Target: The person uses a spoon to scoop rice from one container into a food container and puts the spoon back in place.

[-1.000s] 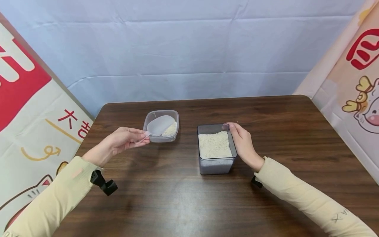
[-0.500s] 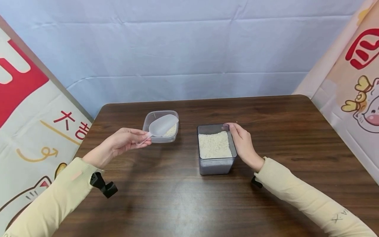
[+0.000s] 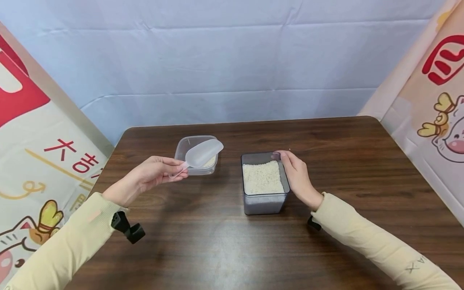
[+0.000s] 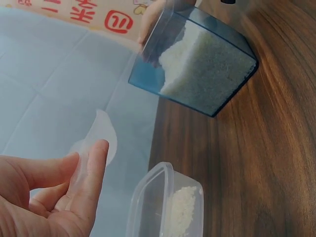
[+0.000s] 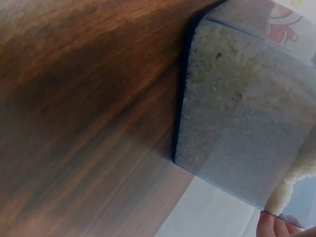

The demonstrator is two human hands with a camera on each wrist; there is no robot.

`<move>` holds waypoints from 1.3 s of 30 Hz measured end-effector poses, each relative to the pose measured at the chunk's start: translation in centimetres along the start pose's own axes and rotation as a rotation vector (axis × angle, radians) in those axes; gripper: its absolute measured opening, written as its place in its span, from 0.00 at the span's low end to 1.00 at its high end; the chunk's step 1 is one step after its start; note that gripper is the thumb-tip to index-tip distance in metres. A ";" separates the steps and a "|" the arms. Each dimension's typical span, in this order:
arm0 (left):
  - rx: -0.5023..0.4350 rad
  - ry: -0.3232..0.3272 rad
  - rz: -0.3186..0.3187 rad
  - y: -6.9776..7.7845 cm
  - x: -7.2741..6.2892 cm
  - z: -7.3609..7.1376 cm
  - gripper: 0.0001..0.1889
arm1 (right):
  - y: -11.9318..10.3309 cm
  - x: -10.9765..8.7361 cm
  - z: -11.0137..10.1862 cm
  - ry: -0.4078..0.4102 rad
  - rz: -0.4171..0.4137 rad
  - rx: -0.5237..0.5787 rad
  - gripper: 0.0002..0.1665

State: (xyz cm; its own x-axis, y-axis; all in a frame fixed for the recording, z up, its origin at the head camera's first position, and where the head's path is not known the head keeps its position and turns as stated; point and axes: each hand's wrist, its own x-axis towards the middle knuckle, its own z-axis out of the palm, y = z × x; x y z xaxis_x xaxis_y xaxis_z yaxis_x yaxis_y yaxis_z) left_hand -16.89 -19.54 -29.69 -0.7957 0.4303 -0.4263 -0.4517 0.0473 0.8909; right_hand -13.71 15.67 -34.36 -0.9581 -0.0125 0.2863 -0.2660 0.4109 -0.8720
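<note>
My left hand [image 3: 159, 171] pinches the handle of a translucent white plastic scoop [image 3: 204, 154] between thumb and fingers. The scoop is held over a small clear plastic food container [image 3: 186, 146], overlapping its right side in the head view. Some white rice [image 4: 181, 210] lies in that container, as the left wrist view shows. My right hand [image 3: 298, 177] grips the right far rim of a taller grey see-through bin [image 3: 264, 204]. Rice [image 3: 262, 177] fills much of the bin, with its surface sloping below the rim. In the right wrist view, fingertips [image 5: 276, 227] show at the bin's rim.
Both containers stand on a dark wood-grain table [image 3: 337, 153], the small one to the left of the bin. A pale cloth backdrop [image 3: 232, 60] hangs behind the far edge. Printed banners [image 3: 435, 117] flank both sides. Black straps with devices [image 3: 128, 229] sit on the wrists.
The scoop has swung from over the small container toward its right, its bowl turning to point right. My left hand has shifted slightly right. The right hand and bin have stayed put.
</note>
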 end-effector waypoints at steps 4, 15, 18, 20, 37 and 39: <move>0.010 -0.007 0.002 0.1 -0.1 0.2 0.11 | -0.6 -0.1 -0.1 0.000 0.002 -0.004 0.20; 0.019 -0.040 0.014 0.3 -0.4 0.8 0.10 | 2.2 0.6 0.0 -0.004 0.002 -0.004 0.20; 0.021 -0.036 0.007 0.4 -0.5 1.0 0.10 | 1.1 0.3 0.1 -0.002 -0.002 0.000 0.20; 0.023 -0.040 0.003 0.3 -0.5 1.1 0.11 | 0.4 0.1 0.0 -0.001 -0.002 0.008 0.20; 0.057 -0.062 0.018 0.6 -0.7 2.0 0.13 | 3.1 0.6 0.3 0.008 -0.021 0.001 0.22; 0.065 -0.065 0.023 0.6 -0.7 2.1 0.16 | 3.1 0.6 0.3 0.006 -0.020 -0.002 0.22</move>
State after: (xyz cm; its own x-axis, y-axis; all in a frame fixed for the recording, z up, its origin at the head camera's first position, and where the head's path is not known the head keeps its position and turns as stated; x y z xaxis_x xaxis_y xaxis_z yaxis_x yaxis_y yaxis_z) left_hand -15.73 -17.89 -28.48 -0.7768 0.4892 -0.3967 -0.4049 0.0946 0.9095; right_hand -15.12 16.70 -37.02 -0.9518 -0.0150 0.3062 -0.2849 0.4124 -0.8653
